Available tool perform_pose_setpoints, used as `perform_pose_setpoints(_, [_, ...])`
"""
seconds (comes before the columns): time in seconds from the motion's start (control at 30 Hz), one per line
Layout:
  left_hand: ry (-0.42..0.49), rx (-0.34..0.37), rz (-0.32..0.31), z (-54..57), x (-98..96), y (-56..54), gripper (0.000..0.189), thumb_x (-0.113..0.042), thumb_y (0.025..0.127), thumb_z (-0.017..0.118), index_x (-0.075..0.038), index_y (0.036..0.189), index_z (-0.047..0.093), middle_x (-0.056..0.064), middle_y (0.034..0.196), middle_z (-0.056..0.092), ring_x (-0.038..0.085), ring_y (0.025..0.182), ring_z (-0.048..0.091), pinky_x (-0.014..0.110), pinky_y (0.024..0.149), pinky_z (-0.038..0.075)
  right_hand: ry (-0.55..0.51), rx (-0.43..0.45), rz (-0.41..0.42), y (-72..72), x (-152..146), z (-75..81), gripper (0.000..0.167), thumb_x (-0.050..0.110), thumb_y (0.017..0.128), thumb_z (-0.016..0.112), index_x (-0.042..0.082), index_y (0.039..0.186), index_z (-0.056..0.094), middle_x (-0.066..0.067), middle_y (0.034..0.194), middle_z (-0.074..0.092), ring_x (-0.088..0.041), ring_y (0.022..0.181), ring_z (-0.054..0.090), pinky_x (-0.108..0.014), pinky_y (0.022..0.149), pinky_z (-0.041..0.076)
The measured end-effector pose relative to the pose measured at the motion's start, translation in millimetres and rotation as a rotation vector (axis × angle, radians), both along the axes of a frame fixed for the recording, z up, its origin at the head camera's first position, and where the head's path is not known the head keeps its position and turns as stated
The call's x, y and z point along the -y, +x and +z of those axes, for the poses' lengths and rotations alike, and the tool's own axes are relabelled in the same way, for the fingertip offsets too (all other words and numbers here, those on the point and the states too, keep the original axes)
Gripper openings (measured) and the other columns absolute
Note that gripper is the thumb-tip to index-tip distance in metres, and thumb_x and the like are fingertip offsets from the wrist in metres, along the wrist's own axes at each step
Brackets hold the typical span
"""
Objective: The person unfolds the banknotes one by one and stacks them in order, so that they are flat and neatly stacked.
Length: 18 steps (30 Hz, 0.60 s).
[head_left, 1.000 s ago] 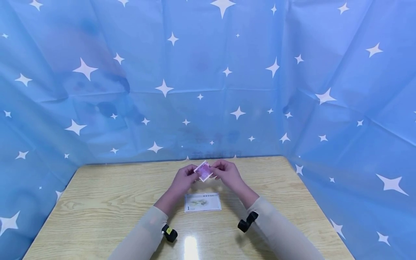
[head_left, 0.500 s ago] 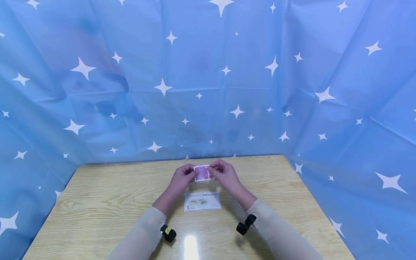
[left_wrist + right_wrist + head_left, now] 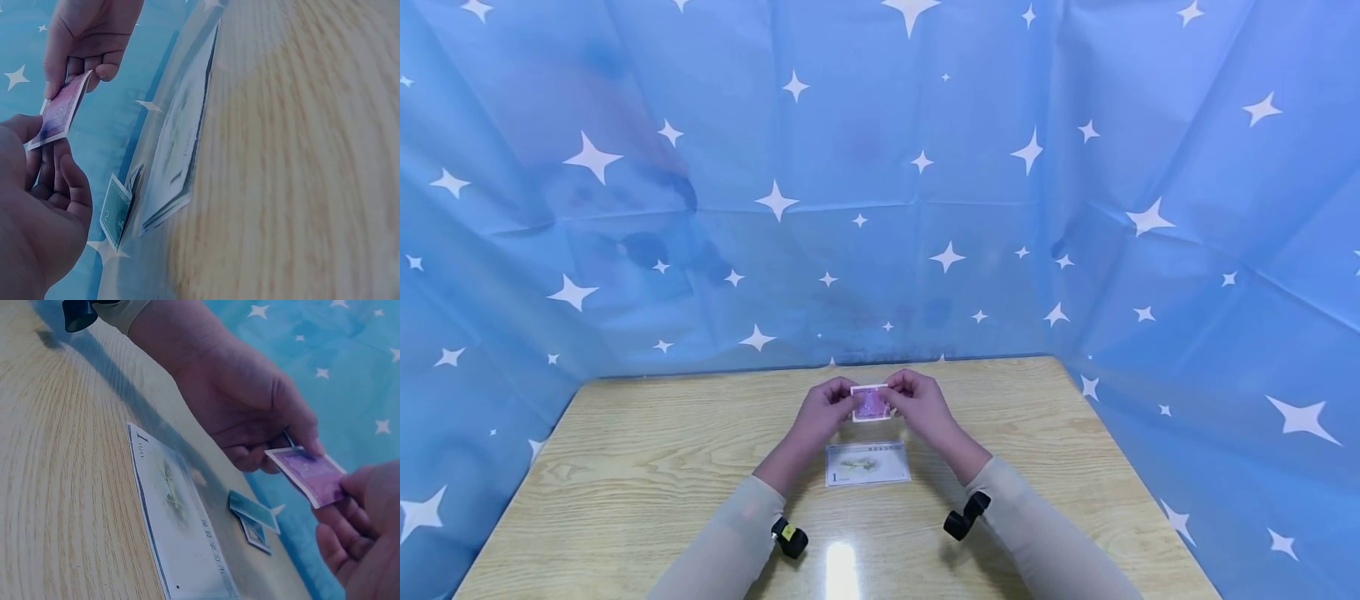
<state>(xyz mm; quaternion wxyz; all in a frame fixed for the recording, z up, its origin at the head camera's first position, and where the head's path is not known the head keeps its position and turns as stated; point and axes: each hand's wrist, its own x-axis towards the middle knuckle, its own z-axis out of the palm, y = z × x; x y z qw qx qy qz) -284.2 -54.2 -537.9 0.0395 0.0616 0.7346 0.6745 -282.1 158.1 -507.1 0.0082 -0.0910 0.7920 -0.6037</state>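
A blue curtain (image 3: 859,125) printed with white stars rises behind a wood-grain table (image 3: 662,467), and above its far part a person's left hand (image 3: 826,408) and right hand (image 3: 917,400) hold a folded pink banknote (image 3: 870,404) between them, clear of the surface. Each hand pinches one end of it between thumb and fingers. Nearer the person, flat on the table, lies a white one-yuan note (image 3: 867,465). The largest risk is probably that the pink note springs open, if either pinch loosens and the paper is stiff. Next comes a crooked crease, should the hands press unevenly or let the layers slide. A small tear seems less likely, and would take the two hands tugging apart. Least of all, a lowered hand might nudge the folded green banknote (image 3: 253,510) on the table just beyond the white one; whether a second folded note lies with it cannot be told. As for the pink note, it is a compact, near-square packet, with a purplish-pink face and a pale border. In the left wrist view its layers stand slightly apart along one edge. The fine printing is too small to read.
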Motion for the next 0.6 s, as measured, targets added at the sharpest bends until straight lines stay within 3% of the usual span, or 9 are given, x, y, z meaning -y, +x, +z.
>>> perform_pose_setpoints(0.33, [-0.006,-0.028,0.009,5.1,0.5,0.6,0.011,-0.016,0.104,0.08,-0.013,0.114,0.082,0.005,0.095,0.069,0.019,0.084,0.058,0.027,0.07,0.051,-0.007,0.033,0.014,0.2,-0.7,-2.4,0.006,0.01,0.104,0.078,0.004,0.104,0.075,-0.009,0.087,0.072,-0.02,0.076,0.065,-0.052,0.078,0.063])
perform_pose_setpoints(0.6, [-0.063,-0.048,0.012,7.7,1.6,2.5,0.014,-0.01,0.104,0.077,-0.013,0.116,0.084,0.003,0.098,0.075,0.02,0.088,0.062,0.031,0.076,0.054,0.008,0.044,0.056,0.6,-4.7,-6.6,0.014,0.012,0.105,0.078,0.002,0.114,0.075,-0.011,0.095,0.074,-0.026,0.085,0.07,-0.055,0.084,0.063])
